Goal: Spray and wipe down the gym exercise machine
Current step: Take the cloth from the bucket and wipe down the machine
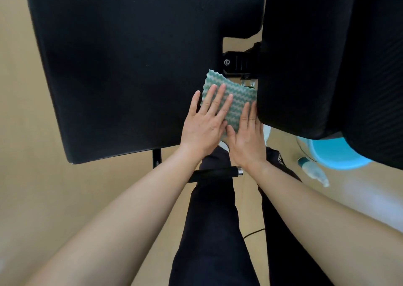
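The cloth [241,95] (green and white zigzag) lies flat on the right edge of the seat pad [130,67], just below the bracket [237,64]. The left hand [205,122] presses it with straight, slightly spread fingers. The right hand [246,137] lies flat on its right side, fingers together, against the back pad [327,56]. A spray bottle [314,171] lies on the floor beside a blue tub [333,157].

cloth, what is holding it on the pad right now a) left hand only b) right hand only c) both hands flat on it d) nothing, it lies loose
c: the left hand and right hand both press straight fingers on the green cloth against the black pad.
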Demonstrator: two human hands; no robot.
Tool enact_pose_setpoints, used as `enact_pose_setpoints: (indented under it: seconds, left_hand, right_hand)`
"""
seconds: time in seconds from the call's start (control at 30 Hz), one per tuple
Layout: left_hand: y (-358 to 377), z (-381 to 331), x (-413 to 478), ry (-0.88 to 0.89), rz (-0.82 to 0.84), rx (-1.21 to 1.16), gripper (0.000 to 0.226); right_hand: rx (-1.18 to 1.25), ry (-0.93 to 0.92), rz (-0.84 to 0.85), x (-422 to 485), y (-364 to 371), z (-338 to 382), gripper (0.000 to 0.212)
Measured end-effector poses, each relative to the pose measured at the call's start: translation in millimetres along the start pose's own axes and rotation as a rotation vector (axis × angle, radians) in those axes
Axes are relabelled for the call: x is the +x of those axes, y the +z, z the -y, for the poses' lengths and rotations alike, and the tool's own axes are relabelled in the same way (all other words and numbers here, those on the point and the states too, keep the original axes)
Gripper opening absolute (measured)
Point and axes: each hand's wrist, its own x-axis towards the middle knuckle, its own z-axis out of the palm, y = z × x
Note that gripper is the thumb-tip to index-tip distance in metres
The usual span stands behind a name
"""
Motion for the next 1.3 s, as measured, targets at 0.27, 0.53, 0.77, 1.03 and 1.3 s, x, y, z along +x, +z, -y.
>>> enact_pose_setpoints:
  seconds: [0.27, 0.53, 0.77, 1.03, 1.3]
  left_hand:
    - [1, 22, -40, -0.083, -0.006, 0.002, 0.068]
    - [-1, 49, -97, -0.382, -0.01, -0.03, 0.074]
    - [-6, 51, -135, -0.62, -0.13, -0.095, 0.075]
    - [-12, 78, -99, -0.137, -0.298, -0.253, 0.046]
    - [-28, 107, -66, -0.128, -0.087, -0.047, 0.055]
  right_hand:
    - [-0.109, -0.099, -0.001, 0, 1, 13, 0.078]
    - [-0.201, -0.354, 0.054, -3, 9, 72, 0.078]
    - [-0.106, -0.594, -0.082, -6, 11, 95, 0.072]
    - [0.126, -0.401, -0.184, -44, 26, 90, 0.059]
    - [-0.051, -0.326, -0.016, -1, 20, 117, 0.08]
